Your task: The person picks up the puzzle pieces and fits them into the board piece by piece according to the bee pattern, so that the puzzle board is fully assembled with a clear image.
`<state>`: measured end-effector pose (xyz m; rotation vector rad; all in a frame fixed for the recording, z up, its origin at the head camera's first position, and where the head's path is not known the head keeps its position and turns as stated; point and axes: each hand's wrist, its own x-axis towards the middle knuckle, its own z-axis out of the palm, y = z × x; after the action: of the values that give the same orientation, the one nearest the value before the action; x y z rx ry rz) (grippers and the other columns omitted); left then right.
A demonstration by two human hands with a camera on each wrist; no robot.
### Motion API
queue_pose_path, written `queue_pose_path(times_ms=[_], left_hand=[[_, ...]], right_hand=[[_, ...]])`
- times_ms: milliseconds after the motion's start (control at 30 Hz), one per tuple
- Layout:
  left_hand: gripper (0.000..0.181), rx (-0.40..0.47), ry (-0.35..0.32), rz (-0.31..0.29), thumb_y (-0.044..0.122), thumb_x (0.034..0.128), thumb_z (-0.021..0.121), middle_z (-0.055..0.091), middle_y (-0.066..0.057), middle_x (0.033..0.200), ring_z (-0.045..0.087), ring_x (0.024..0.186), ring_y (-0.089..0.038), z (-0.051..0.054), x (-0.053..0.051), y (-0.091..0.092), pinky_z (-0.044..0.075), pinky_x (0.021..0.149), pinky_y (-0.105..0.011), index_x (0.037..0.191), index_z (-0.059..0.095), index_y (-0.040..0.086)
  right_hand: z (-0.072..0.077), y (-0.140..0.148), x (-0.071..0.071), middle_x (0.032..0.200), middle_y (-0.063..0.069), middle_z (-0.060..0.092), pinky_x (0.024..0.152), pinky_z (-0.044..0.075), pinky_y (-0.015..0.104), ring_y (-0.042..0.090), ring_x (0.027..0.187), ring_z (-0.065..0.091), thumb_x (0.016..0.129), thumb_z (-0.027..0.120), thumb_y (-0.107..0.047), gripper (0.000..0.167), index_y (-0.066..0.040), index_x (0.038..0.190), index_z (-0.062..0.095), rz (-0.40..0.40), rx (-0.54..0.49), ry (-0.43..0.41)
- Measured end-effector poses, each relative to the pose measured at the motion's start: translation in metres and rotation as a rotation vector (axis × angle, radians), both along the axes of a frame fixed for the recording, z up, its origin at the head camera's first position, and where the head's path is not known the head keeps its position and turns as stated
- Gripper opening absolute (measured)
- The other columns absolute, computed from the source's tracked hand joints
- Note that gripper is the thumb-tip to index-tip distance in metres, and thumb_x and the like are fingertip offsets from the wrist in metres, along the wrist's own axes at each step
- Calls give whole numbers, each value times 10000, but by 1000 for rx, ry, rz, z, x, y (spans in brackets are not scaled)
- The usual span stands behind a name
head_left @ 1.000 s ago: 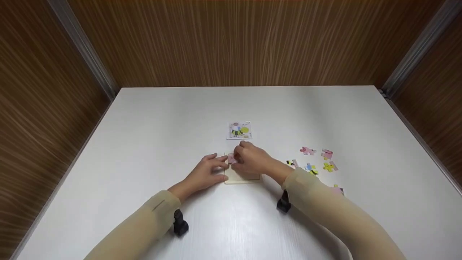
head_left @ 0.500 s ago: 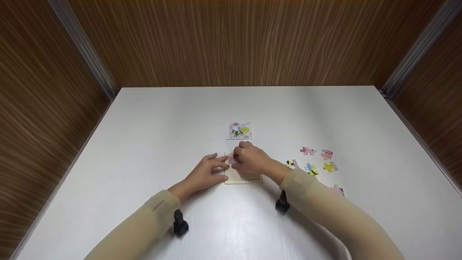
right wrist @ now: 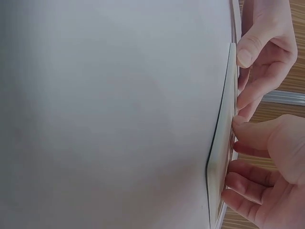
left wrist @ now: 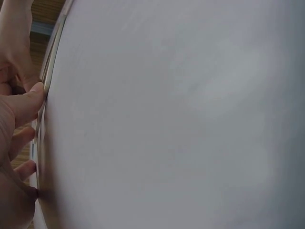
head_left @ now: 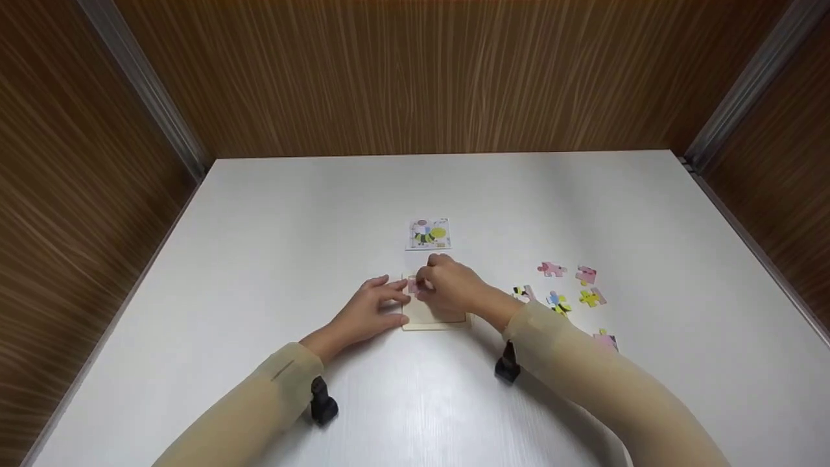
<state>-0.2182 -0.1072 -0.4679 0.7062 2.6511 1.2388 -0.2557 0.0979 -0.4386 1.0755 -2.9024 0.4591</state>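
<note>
A shallow pale wooden puzzle tray (head_left: 428, 326) lies on the table between the two hands. My left hand (head_left: 369, 311) rests at its left edge, thumb and fingers spread and lightly bent. In the tray's upper left corner is a pink jigsaw piece (head_left: 412, 286). Fingertips of my right hand (head_left: 450, 285) pinch that piece and hide much of it. Side-on in the right wrist view, the tray (right wrist: 221, 138) has the right hand (right wrist: 276, 162) bent over it, opposite the left hand (right wrist: 267, 57).
Beyond the tray lies a square picture card (head_left: 428, 234) with a bee on it. Several loose jigsaw pieces (head_left: 590, 298) are scattered to the right, some near the right sleeve. Wood-grain panels (head_left: 415, 78) stand behind the white table (head_left: 292, 214) and at both sides.
The right fingers have shifted very slightly left over the pink jigsaw piece. The left hand stays at the tray's edge. The head view has tilted a little.
</note>
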Motion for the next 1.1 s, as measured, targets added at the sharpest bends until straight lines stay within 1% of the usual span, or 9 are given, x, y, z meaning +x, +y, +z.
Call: queue_pose_path(times_ms=[300,467,633,767,867,900,1000,1100], left_hand=[[300,13,15,-5,225,800,731,490,-33,1358,262,1339,-329,2,1,0,195,1081,-475,1066,695,90],[295,19,25,-11,219,801,731,493,-44,1355,266,1335,-340,0,1,0,198,1078,-483,1061,695,84],[298,3,36,-12,226,804,729,494,-47,1354,270,1335,-334,0,0,1,204,1078,-474,1066,693,90],[301,6,-1,2,240,806,726,483,-15,1363,251,1346,-313,2,1,1,192,1080,-481,1079,692,118],[297,10,-19,13,242,805,725,478,-3,1366,241,1350,-308,2,1,0,181,1081,-490,1079,693,132],[295,8,-15,14,241,803,725,480,-6,1365,243,1349,-312,1,1,0,181,1080,-492,1075,693,131],[287,6,-15,16,241,802,725,480,-13,1366,244,1346,-319,0,1,0,184,1076,-502,1066,696,132],[284,6,-26,18,244,803,725,477,-9,1369,240,1348,-315,1,1,0,186,1074,-511,1064,697,135]], right_hand=[[0,-2,-1,844,28,533,594,453,309,157,743,480,839,685,-198,203,-81,1002,705,-10,-4,4],[0,-1,-1,839,29,534,590,451,310,160,741,479,840,680,-189,191,-81,996,706,-11,-8,10],[2,0,0,840,17,540,585,444,293,144,732,478,845,676,-190,187,-83,997,700,-8,-24,-15],[6,2,0,849,16,568,586,454,291,140,721,501,847,673,-185,178,-82,989,700,5,-50,-24],[10,4,1,914,35,612,634,488,316,158,774,552,858,666,-190,197,-75,1016,696,10,-67,-18],[12,5,2,946,43,621,655,497,329,169,802,567,859,667,-194,210,-74,1030,692,7,-73,-20],[17,8,4,1049,64,624,725,508,368,200,900,590,871,658,-213,254,-71,1080,674,-8,-80,-33],[21,11,7,1114,81,610,778,502,400,231,981,589,881,645,-234,289,-66,1117,655,-20,-93,-54]])
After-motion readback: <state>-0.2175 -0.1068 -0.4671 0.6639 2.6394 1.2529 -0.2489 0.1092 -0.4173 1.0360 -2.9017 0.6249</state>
